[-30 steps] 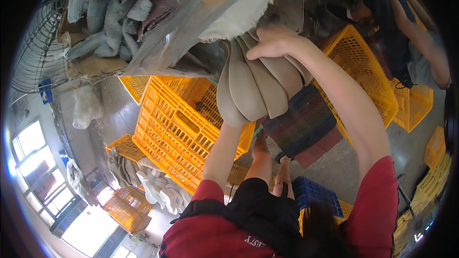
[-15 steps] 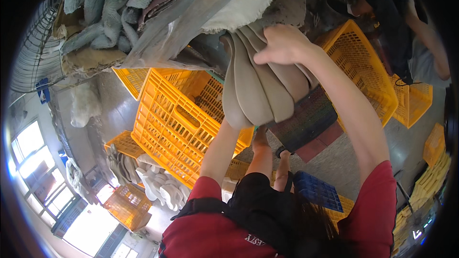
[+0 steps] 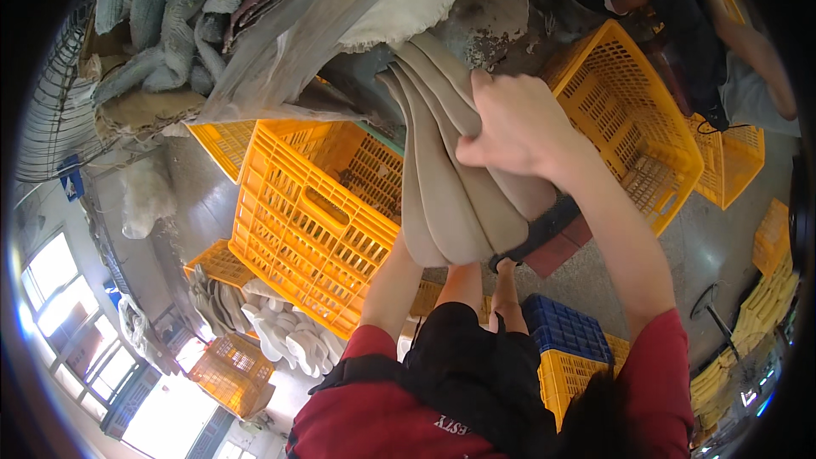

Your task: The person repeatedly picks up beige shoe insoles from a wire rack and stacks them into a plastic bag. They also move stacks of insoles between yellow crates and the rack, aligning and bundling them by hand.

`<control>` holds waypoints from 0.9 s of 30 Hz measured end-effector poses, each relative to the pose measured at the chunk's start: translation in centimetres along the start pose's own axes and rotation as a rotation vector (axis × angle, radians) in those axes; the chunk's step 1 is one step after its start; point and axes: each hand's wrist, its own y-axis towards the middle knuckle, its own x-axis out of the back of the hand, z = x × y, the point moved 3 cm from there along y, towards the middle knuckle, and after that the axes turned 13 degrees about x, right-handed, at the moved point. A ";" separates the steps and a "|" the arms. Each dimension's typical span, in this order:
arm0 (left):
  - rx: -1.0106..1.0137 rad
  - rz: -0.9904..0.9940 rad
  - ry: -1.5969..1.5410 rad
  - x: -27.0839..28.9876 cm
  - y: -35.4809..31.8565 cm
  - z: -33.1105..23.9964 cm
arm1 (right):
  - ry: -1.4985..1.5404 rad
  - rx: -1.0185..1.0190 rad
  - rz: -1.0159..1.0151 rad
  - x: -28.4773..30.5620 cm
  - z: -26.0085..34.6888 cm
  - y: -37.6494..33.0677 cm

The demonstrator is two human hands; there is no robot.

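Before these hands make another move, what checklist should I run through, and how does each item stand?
1. Right hand at the grey-beige pieces: ok, it lies across their right side; firmness of hold cannot tell.
2. Left hand supporting the pieces: cannot tell; it is hidden behind them, only the left forearm shows.
3. Pieces lined up evenly: not ok, they are fanned out.
4. View into the left yellow crate: ok, its open top partly shows.
5. Other person's arm away from the pieces: ok, it is far to the right.

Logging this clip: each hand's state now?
Left hand: hidden behind the sole-shaped pieces, cannot tell.
Right hand: curled over them; grip cannot be told.
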 end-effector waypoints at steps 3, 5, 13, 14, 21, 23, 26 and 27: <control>-0.003 0.008 0.019 0.2 0.1 -0.6 | -0.037 0.016 -0.034 -0.3 -0.6 1.0; -0.016 0.021 0.038 0.3 0.7 -1.8 | -0.067 0.096 -0.141 1.4 -0.8 4.4; 0.016 0.081 -0.008 -0.2 2.7 -2.7 | 0.003 -0.060 -0.288 -1.9 -0.2 -4.4; 0.023 0.085 -0.025 -0.3 2.5 -2.0 | 0.043 -0.108 -0.263 -2.5 -0.3 -5.8; 0.007 0.071 -0.063 0.1 1.0 -0.2 | 0.136 -0.180 -0.241 -1.9 -0.1 -7.4; -0.010 0.031 -0.015 0.6 0.6 -0.4 | 0.201 -0.156 -0.367 -2.4 -0.2 -7.9; -0.002 -0.019 0.049 0.9 0.6 -0.5 | 0.230 -0.174 -0.436 -5.2 -1.2 -10.0; -0.020 -0.020 0.068 0.8 0.7 -0.7 | 0.211 -0.162 -0.471 -5.9 -1.6 -10.3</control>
